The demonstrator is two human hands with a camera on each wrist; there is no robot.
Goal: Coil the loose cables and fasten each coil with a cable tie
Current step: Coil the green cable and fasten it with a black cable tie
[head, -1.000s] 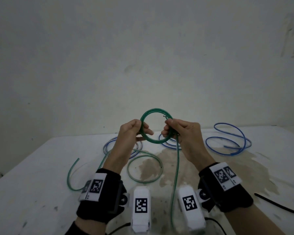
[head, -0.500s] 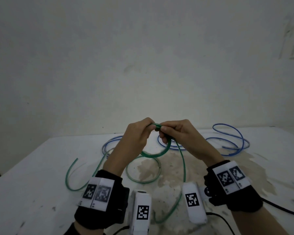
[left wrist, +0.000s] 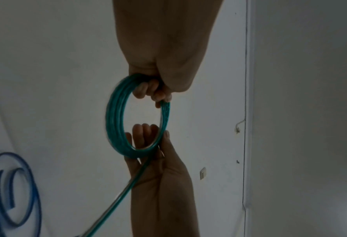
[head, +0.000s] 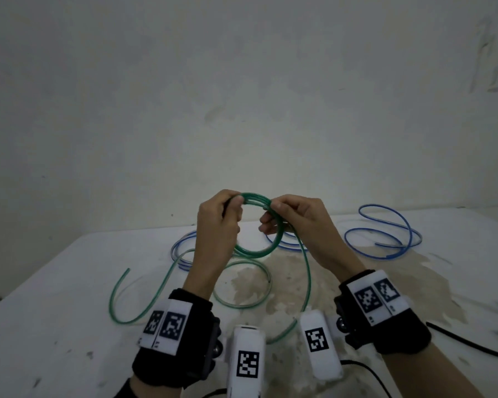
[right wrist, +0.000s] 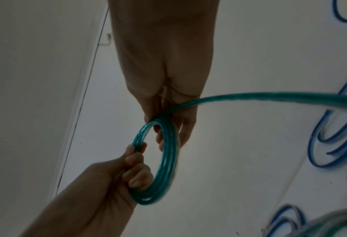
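Another turn now lies on the translucent green cable coil (head: pixel 255 225), which you have raised upright again. Your left hand (head: pixel 217 222) and right hand (head: pixel 296 222) both grip its rim with curled fingers (left wrist: pixel 146 89), and a long green tail (head: pixel 306 271) still awaits winding.

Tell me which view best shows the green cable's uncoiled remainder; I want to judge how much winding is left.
The head view: the green cable trails from the coil across the table. The right wrist view shows only a stretch leaving the right hand; the left wrist view, less.
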